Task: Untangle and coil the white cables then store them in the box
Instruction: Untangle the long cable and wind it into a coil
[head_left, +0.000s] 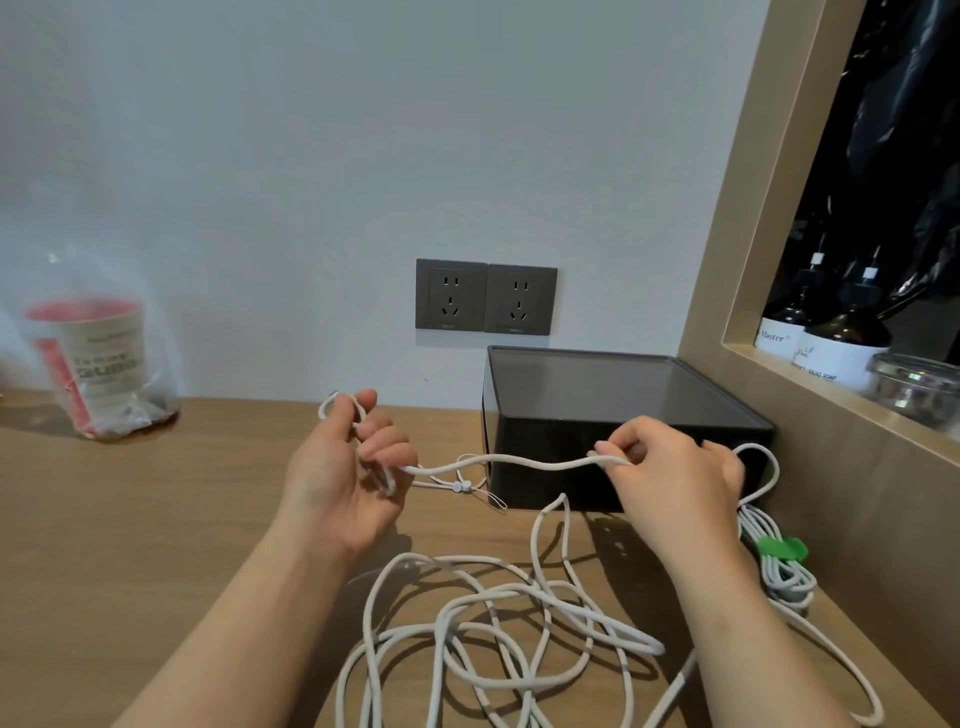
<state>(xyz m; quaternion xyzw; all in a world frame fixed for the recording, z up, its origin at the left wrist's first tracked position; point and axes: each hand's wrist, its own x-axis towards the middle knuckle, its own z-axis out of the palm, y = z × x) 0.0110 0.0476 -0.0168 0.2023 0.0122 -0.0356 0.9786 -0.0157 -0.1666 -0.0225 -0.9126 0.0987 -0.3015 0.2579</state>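
A white cable (509, 460) stretches between my two hands above the wooden desk (156, 519). My left hand (348, 467) holds a small loop of it, fingers curled round the strands. My right hand (670, 478) pinches the cable between thumb and fingertips in front of the dark box (623, 405), whose lid is on. The rest of the cable lies in a loose tangle (519, 623) on the desk below my forearms. A second white cable (779, 566), coiled and bound with a green tie, lies to the right of my right wrist. A thin white cord (462, 486) lies by the box.
Two grey wall sockets (485, 297) sit above the box. A clear plastic bag with a red and white cup (93, 358) stands at the far left. On the right a wooden-framed niche (748, 291) holds dark bottles (836, 332) and a glass jar (914, 387).
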